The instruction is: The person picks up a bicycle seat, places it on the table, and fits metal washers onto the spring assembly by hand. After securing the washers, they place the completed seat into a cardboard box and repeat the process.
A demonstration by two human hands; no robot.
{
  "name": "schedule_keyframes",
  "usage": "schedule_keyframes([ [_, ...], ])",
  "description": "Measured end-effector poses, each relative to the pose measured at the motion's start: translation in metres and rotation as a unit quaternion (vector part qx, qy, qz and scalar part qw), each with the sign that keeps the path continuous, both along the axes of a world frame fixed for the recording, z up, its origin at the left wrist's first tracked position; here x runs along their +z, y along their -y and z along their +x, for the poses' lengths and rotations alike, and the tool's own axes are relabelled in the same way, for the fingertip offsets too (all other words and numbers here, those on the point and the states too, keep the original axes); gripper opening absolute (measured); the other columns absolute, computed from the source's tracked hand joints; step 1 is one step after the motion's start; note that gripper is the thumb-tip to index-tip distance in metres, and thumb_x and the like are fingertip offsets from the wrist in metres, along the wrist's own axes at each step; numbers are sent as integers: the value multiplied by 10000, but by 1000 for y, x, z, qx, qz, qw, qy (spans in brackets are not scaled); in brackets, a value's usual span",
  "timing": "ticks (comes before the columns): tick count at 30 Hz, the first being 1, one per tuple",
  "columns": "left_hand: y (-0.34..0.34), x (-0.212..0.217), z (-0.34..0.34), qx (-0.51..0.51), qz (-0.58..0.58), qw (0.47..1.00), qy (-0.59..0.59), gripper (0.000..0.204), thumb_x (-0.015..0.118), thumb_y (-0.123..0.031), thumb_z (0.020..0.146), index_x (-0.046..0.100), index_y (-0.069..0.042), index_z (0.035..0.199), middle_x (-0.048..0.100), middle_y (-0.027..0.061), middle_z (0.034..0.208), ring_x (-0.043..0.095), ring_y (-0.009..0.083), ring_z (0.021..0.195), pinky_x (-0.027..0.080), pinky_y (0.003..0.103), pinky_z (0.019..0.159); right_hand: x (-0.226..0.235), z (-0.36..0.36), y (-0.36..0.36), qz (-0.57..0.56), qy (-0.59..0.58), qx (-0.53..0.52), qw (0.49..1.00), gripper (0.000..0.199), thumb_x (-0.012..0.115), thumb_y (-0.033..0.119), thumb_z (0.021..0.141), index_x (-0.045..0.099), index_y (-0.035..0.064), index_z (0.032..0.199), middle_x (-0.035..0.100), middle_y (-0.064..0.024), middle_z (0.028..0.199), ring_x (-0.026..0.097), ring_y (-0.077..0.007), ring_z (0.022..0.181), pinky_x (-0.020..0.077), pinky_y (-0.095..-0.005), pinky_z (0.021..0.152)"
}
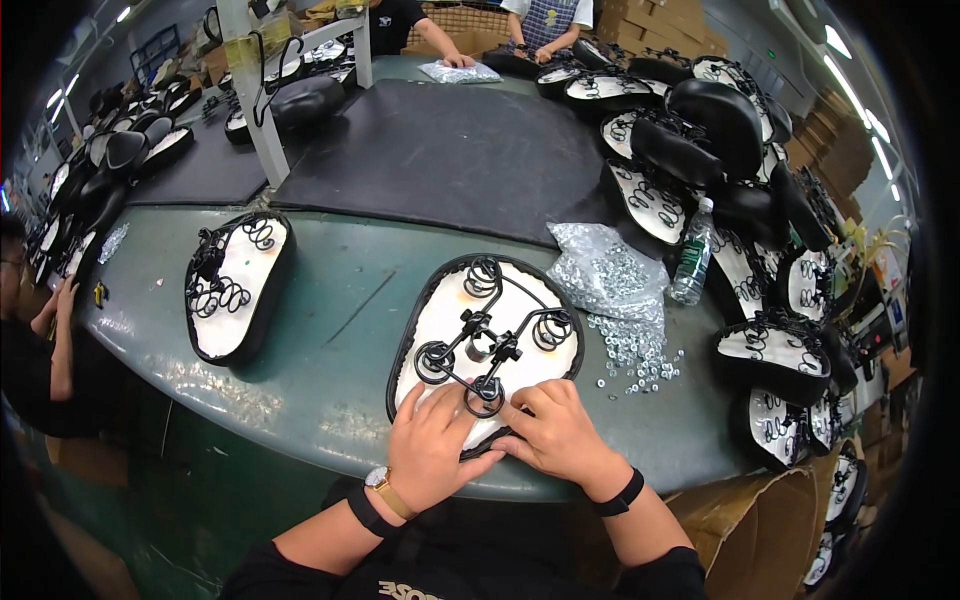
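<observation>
the left grip (pixel 430 440) rests on the upturned saddle (pixel 520 372), the right grip (pixel 555 432) curls beside the nearest spring coil (pixel 487 384); i cannot tell whether either clamps anything. the saddle lies on the tabletop (pixel 330 400) beneath both, loose nuts (pixel 645 352) right of them, a second saddle (pixel 237 300) off left.

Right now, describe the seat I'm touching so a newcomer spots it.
On the green table, go to the near edge, between the lone seat at left and the clear bag at right. There the handled seat lies underside up. Unlike its neighbours, it has your left hand and right hand on it.
</observation>
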State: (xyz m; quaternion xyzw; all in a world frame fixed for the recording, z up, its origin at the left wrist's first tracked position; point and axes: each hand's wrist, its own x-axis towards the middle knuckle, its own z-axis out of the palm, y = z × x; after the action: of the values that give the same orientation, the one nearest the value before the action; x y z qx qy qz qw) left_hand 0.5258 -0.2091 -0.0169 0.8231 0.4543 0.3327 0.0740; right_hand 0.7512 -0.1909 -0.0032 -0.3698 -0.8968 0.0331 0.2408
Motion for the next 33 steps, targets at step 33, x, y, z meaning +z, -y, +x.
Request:
schedule_keyframes([
  [33, 1, -6, 1, 5, 3, 1000, 14, 675, 882, -316, 724, 661, -72, 1313, 645, 154, 1300, 602, 331, 1252, 444, 495, 1104, 3, -6, 2, -32, -36, -37, 998, 419, 837, 392, 812, 771, 90, 1095, 651, -26, 1029, 588, -253, 978, 434, -432, 914],
])
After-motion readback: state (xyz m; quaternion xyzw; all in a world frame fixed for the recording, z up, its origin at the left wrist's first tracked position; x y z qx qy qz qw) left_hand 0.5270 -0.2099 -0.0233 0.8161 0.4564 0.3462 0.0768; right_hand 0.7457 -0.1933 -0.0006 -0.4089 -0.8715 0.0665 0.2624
